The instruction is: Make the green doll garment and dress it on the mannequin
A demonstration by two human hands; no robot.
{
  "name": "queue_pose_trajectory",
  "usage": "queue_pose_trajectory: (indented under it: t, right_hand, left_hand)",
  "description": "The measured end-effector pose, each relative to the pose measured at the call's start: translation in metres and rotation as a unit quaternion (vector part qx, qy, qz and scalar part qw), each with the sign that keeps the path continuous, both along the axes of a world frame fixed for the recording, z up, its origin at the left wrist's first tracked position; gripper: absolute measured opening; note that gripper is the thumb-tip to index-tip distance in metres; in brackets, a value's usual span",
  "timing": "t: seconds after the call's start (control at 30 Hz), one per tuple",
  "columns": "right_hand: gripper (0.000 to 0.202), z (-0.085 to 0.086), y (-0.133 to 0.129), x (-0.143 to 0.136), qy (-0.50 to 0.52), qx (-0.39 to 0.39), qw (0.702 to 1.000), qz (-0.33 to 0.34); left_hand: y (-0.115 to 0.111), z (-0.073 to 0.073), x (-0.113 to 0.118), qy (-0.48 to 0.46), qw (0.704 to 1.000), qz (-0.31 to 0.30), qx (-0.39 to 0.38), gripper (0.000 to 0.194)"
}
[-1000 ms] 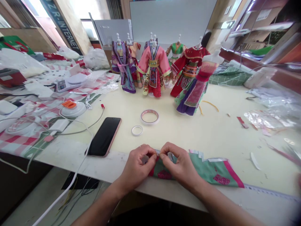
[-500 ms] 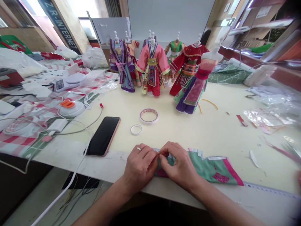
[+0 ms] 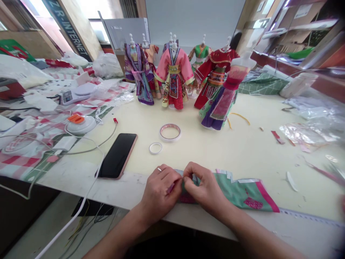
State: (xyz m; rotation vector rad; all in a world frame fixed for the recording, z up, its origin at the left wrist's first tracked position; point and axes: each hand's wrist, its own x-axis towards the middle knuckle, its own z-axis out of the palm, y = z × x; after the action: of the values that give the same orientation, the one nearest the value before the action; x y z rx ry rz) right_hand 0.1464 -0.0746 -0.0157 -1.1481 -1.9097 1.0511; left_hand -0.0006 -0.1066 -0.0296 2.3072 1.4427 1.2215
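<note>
At the tabletop's near edge lies a green cloth piece (image 3: pixel 242 192) with pink borders, flat and stretching rightward. Both hands meet over its left end: the left hand (image 3: pixel 159 189) and right hand (image 3: pixel 203 187) each pinch the cloth's top edge, fingertips nearly touching. Behind them sit a small tape ring (image 3: pixel 155 148) and a larger tape roll (image 3: pixel 170 132); a dark phone (image 3: pixel 117 155) lies to the left. Dressed doll mannequins (image 3: pixel 175 77) stand toward the far edge.

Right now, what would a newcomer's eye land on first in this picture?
Probably the row of dressed doll mannequins at the back of the table. Then, at the near edge, the left hand and right hand pinching one end of a green and pink fabric piece.
</note>
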Motion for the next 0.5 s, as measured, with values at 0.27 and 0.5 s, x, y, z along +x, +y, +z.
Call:
queue_pose_trajectory:
  t: [0.27,0.5]
  right_hand:
    - [0.011,0.0007,0.0044,0.0005,0.088,-0.097,0.991,0.013]
    - [0.012,0.0023,0.0028,0.0016,0.056,-0.064,0.996,0.004]
  left_hand:
    - [-0.0009,0.0072,-0.0048,-0.116,0.975,0.004,-0.190,0.013]
    - [0.0023,0.0110,-0.0080,-0.150,0.964,0.023,-0.218,0.014]
